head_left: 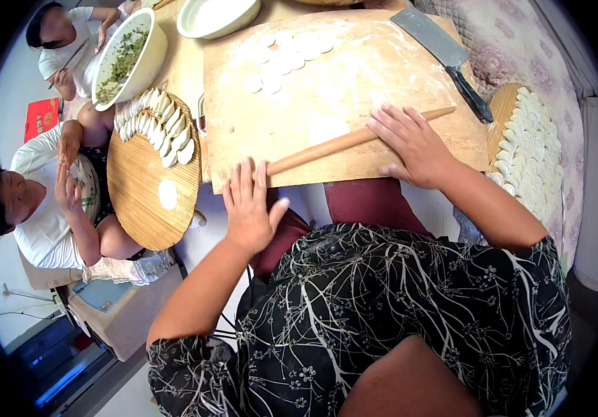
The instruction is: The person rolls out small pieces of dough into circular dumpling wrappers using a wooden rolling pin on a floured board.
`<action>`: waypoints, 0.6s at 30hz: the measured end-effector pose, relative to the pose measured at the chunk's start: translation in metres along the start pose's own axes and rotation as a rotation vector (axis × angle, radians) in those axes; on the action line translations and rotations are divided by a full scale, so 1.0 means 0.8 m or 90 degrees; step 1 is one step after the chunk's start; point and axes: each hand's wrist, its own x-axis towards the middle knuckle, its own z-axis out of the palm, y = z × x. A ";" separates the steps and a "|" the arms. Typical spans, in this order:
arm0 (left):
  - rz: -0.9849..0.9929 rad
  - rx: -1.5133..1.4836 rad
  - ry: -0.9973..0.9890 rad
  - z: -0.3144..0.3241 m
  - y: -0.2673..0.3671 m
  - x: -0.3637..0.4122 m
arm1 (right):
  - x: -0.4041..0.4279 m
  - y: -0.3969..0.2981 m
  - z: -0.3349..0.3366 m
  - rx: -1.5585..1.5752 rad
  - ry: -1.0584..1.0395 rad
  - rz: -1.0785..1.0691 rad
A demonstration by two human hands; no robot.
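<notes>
A wooden rolling pin lies slantwise across the near part of a floured wooden board. My right hand rests over the pin toward its right end, the tapered tip showing beyond my fingers. On the pin's left end lie the outstretched fingers of my left hand, which hide that end. Just beyond the pin, between my hands, a thin dough round lies flat. Farther back on the board are several floured dough wrappers, some overlapping.
A cleaver lies at the board's right edge. Dumplings cover a right-hand tray; several more and one wrapper lie on the left round tray. Behind stand a bowl of chopped filling and a white bowl. Two people sit left.
</notes>
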 end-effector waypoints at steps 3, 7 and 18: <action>-0.004 0.003 0.048 0.010 -0.005 0.018 | 0.011 0.000 -0.001 0.008 0.011 0.001; -0.091 -0.031 0.085 -0.003 -0.032 0.100 | 0.086 0.019 0.006 -0.016 0.096 0.091; -0.056 -0.047 0.038 0.001 -0.015 0.046 | 0.045 0.012 0.002 -0.028 0.028 -0.003</action>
